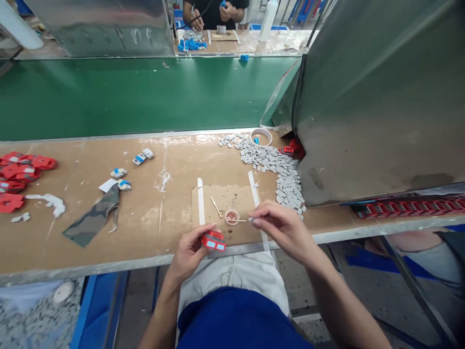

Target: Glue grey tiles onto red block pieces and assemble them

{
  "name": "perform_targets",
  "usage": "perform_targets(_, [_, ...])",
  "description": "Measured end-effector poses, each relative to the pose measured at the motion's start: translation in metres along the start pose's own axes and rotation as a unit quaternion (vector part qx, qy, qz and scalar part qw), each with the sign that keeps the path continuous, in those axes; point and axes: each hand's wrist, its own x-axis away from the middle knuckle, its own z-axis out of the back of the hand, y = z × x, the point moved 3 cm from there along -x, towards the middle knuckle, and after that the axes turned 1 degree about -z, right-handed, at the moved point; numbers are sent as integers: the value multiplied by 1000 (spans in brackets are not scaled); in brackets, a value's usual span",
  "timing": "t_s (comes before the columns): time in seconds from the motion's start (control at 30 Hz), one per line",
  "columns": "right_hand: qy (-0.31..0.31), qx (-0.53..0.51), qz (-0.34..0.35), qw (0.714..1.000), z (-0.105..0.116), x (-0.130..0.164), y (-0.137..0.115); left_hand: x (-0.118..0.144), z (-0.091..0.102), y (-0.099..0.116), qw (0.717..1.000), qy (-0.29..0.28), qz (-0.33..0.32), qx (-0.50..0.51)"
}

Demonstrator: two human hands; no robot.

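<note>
red plastic part [213,241] gripped in left hand [189,252] at the workbench [145,232] front edge, right hand [283,227] pinching a thin stick [238,220] over the small dish [232,216].

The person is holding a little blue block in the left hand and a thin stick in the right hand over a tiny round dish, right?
Not quite. The head view shows the block in the left hand is red, with pale patches on it, not blue. The rest holds: the right hand pinches a thin stick whose tip reaches the tiny round dish.
</note>
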Motion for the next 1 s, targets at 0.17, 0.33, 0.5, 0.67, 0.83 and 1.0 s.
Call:
perform_targets(0.17, [5, -84, -27, 996, -47, 16, -19, 1, -2, 2, 999, -12, -22, 25])
perform_targets(0.33, [-35, -93, -38, 994, -69, 9, -16, 2, 2, -2, 998, -14, -31, -48])
perform_targets(0.5, [-49, -90, -48, 994, -71, 7, -13, 2, 3, -3, 995, -13, -42, -91])
perform_targets(0.67, [-63, -21, -38, 997, -70, 10, -14, 0, 1, 3, 991, -35, -49, -121])
perform_targets(0.83, [-76, 64, -24, 995, -74, 15, -17, -1, -1, 6, 984, -46, -73, -154])
perform_targets(1.0, [-72, 131, -17, 989, -79, 23, -18, 0, -4, 7, 979, -53, -93, -175])
